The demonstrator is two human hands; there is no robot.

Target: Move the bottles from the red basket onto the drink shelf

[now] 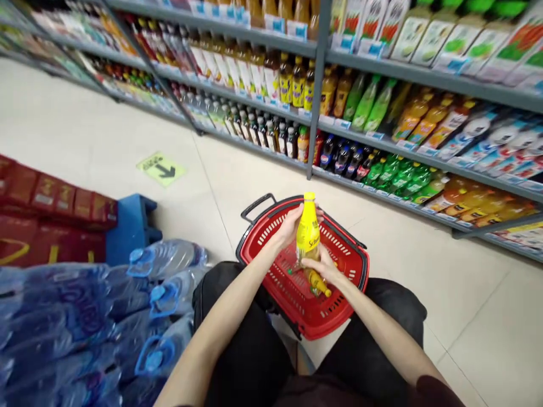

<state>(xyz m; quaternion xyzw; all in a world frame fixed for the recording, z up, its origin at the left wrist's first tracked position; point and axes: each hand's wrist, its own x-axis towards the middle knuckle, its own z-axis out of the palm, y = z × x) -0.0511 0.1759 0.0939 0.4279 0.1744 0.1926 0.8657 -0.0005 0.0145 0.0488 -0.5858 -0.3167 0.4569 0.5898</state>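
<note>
Above a red shopping basket (278, 294), a drink bottle (308, 229) with a yellow cap and yellow label stands nearly upright between my hands. My right hand (320, 264) is wrapped round its lower part. Near the bottle's neck and upper side is my left hand (292, 225), with its fingers partly hidden behind the bottle and closed on it. Inside the basket lies another yellow bottle (319, 282) on its side, partly covered by my right hand. Something clear with a green part lies beside it, too small to name. The basket's black handle (258, 204) sticks out at the far left.
Shelves (318, 113) of bottled drinks run across the far side. At the left are large water bottles (165, 260), a blue pallet (131, 226) and stacked red boxes (55, 192). A yellow-green arrow sign (161, 168) lies on the tiled floor. My knees flank the basket.
</note>
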